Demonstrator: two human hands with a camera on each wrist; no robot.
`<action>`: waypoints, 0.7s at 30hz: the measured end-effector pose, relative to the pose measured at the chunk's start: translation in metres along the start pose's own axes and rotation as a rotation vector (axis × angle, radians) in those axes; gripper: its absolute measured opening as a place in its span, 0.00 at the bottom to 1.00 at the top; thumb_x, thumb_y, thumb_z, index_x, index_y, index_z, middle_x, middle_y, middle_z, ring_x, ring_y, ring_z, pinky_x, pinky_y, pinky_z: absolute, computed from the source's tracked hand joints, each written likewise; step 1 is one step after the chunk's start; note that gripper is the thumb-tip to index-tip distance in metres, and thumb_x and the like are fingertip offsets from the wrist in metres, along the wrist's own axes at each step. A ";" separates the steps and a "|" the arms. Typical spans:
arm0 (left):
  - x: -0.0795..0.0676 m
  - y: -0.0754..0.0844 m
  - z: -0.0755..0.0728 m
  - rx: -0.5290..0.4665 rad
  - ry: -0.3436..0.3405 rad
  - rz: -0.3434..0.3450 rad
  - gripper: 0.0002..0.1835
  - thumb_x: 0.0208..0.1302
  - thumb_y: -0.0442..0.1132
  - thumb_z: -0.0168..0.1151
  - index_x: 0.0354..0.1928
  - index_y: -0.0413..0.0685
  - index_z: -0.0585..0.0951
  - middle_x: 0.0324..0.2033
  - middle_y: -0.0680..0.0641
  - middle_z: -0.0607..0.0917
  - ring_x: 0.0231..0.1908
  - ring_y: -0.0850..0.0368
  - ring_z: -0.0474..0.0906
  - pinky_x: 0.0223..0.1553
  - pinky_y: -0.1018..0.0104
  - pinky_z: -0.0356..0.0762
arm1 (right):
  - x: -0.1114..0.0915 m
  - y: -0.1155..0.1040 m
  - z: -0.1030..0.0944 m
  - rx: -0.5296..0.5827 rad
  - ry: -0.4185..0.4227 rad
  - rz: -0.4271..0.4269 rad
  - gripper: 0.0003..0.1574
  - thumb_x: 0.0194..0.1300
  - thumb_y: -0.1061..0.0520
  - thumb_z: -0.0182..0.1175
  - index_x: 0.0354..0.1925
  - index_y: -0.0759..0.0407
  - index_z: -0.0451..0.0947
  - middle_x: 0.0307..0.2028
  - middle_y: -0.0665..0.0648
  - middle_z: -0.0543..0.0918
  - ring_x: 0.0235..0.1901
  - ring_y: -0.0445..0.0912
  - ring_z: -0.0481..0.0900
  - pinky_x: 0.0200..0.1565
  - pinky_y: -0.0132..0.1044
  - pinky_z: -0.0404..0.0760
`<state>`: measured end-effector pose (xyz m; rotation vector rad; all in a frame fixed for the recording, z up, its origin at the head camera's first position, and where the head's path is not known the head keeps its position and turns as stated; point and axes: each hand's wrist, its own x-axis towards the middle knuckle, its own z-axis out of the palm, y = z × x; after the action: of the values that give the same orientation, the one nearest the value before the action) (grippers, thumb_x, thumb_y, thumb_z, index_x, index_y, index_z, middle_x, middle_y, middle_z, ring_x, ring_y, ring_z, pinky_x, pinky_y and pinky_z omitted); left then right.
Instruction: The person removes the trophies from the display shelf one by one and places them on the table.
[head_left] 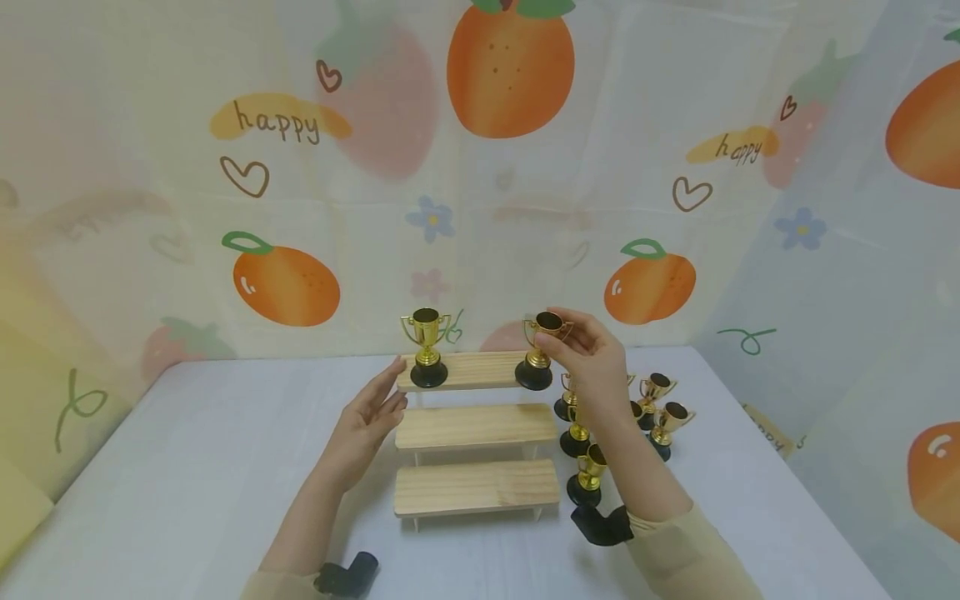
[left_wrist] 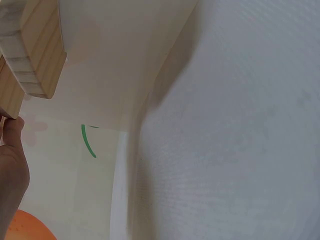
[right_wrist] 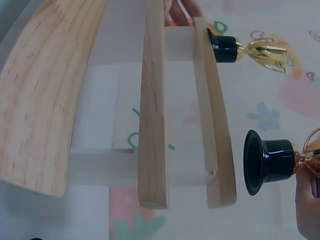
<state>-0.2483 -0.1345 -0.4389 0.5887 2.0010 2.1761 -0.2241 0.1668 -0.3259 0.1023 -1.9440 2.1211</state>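
My right hand (head_left: 600, 375) pinches a small gold trophy (head_left: 535, 372) with a black base, held upright over the right end of the top wooden shelf (head_left: 480, 372). In the right wrist view a gap separates the held trophy's base (right_wrist: 277, 160) from the plank. Another gold trophy (head_left: 427, 346) stands at the shelf's left end. Beside that end, my left hand (head_left: 363, 425) touches the plank with its fingers extended. Only a little of the left hand (left_wrist: 12, 165) shows in its wrist view, against the plank's corner.
Below the top shelf come a middle tier (head_left: 472, 427) and a lower tier (head_left: 476, 489), on pale supports. Several more trophies (head_left: 588, 477) stand right of the tiers, some partly hidden by my right arm. A printed fruit cloth (head_left: 525, 183) hangs behind the white table (head_left: 225, 467).
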 end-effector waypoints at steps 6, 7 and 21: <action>-0.001 0.002 0.000 -0.003 0.001 0.006 0.38 0.70 0.27 0.52 0.78 0.54 0.53 0.80 0.51 0.46 0.77 0.43 0.50 0.67 0.82 0.68 | -0.006 -0.005 -0.011 -0.042 0.013 0.003 0.29 0.62 0.60 0.67 0.61 0.58 0.74 0.38 0.42 0.82 0.42 0.36 0.81 0.49 0.24 0.85; -0.001 0.002 0.000 -0.002 0.002 0.006 0.38 0.70 0.27 0.52 0.78 0.54 0.53 0.80 0.51 0.46 0.77 0.43 0.50 0.67 0.82 0.68 | -0.006 -0.005 -0.013 -0.045 0.016 0.004 0.29 0.62 0.60 0.68 0.61 0.58 0.74 0.38 0.42 0.82 0.42 0.36 0.81 0.49 0.23 0.85; 0.000 0.000 0.001 0.002 0.000 0.017 0.38 0.70 0.25 0.49 0.78 0.54 0.53 0.80 0.51 0.46 0.77 0.44 0.50 0.66 0.83 0.67 | -0.018 -0.006 -0.045 -0.082 0.074 -0.010 0.26 0.60 0.58 0.69 0.57 0.55 0.77 0.40 0.41 0.86 0.44 0.35 0.84 0.50 0.23 0.86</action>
<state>-0.2479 -0.1335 -0.4385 0.6085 2.0053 2.1839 -0.1999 0.2087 -0.3285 0.0168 -1.9802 2.0065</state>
